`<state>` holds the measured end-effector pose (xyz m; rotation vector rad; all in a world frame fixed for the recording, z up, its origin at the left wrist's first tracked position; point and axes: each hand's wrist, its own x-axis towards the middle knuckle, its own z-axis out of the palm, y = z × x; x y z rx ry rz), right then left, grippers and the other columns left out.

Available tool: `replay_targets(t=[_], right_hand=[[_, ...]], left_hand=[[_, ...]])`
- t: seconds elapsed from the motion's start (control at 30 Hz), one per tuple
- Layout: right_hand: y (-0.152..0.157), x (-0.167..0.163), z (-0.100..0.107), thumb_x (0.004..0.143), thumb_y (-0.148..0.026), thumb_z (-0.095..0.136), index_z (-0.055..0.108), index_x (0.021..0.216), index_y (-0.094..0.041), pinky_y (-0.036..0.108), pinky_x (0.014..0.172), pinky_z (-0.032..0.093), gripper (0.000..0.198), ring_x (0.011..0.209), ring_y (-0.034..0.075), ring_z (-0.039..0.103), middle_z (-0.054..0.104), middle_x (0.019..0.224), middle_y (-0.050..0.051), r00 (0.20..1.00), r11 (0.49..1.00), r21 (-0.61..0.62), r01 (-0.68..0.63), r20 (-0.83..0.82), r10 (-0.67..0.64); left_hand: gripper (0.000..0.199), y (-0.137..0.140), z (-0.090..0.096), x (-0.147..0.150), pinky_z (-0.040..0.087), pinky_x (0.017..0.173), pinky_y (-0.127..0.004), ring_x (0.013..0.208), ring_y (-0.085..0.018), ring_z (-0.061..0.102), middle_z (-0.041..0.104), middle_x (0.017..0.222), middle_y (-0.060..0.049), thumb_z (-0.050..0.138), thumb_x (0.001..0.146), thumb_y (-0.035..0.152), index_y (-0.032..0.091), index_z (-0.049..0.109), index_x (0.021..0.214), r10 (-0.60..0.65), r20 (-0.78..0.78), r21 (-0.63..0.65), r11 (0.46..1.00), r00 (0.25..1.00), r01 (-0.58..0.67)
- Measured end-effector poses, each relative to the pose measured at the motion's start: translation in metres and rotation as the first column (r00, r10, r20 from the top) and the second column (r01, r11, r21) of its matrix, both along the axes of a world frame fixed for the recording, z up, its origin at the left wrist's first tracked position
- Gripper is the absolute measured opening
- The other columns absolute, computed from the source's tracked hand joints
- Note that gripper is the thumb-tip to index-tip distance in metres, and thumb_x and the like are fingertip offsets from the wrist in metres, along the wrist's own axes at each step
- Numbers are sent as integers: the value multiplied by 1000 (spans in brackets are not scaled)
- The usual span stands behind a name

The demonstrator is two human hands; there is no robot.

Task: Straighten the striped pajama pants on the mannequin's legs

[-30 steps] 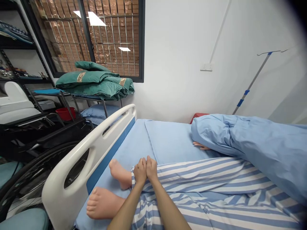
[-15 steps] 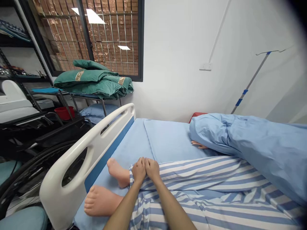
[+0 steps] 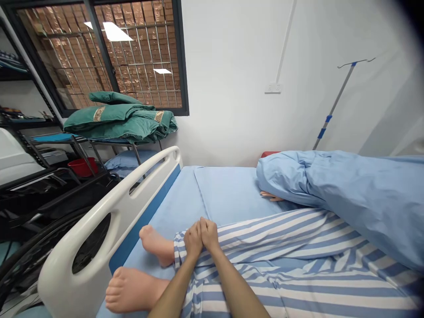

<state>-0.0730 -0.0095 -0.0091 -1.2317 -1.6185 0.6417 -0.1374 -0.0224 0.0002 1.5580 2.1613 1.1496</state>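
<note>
Side by side, my left hand [image 3: 193,240] and my right hand [image 3: 209,234] rest on the far lower leg of a mannequin, over its blue-and-white striped trousers [image 3: 261,234]. Both hands have their fingers curled over the leg, with the fingertips hidden on its far side. Just left of my hands, a bare foot [image 3: 156,245] sticks out of the trouser cuff. The nearer foot [image 3: 134,289] lies closer to me, beside my left forearm. A light blue quilt [image 3: 344,185] covers the upper body, and part of a mannequin hand [image 3: 271,196] shows under its edge.
The bed's white footboard [image 3: 109,212] stands left of the feet. Beyond it are a wheelchair [image 3: 49,212], a red basin [image 3: 82,167] and folded green quilts [image 3: 122,117] on a stand below a barred window. An IV pole [image 3: 334,106] rises behind the bed.
The view has shifted slightly, so the window sits lower and the bed lies further left. My hands keep their place on the leg.
</note>
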Motion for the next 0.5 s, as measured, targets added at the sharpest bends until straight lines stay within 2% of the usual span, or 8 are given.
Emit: replay_targets(t=[0.07, 0.13, 0.33, 0.43, 0.5], right_hand=[[2, 0, 1, 83, -38, 22, 49, 50, -15, 20, 45, 24, 48, 45, 8, 37, 46, 46, -1, 1000, 1000, -3, 28, -14, -28], [4, 2, 6, 83, -37, 21, 50, 51, -15, 20, 45, 23, 49, 46, 8, 37, 48, 47, 0, 999, 1000, -9, 30, 43, -30], [1, 27, 21, 84, -37, 24, 55, 54, -16, 22, 49, 22, 48, 48, 8, 40, 55, 52, 1, 925, 997, 25, -75, 375, 60], [-3, 36, 14, 84, -37, 23, 56, 56, -17, 22, 49, 20, 48, 49, 8, 42, 57, 54, 2, 907, 998, 54, -40, 422, 14], [-4, 38, 9, 85, -36, 22, 56, 57, -17, 22, 49, 20, 48, 49, 8, 42, 57, 54, 2, 915, 998, 65, -25, 404, -3]], left_hand=[[29, -4, -9, 2, 28, 57, -23, 62, -13, 50, 60, 67, -5, 33, 77, 32, 18, 57, 70, 6, -147, -75, 997, 989, -18], [31, -5, -11, 2, 27, 57, -23, 64, -14, 51, 61, 71, -6, 30, 79, 31, 19, 58, 73, 0, -195, -109, 994, 981, -21], [39, -7, -12, 4, 23, 54, -24, 62, -14, 50, 60, 68, -5, 24, 81, 40, 21, 57, 72, -17, -255, -113, 994, 967, -13], [36, -8, -14, 6, 23, 55, -24, 63, -14, 49, 59, 67, -4, 27, 80, 39, 21, 57, 72, -14, -269, -82, 997, 963, -9], [35, -6, -11, 5, 24, 55, -23, 61, -13, 47, 58, 66, -3, 28, 79, 38, 20, 55, 69, -38, -216, -61, 998, 976, 25]])
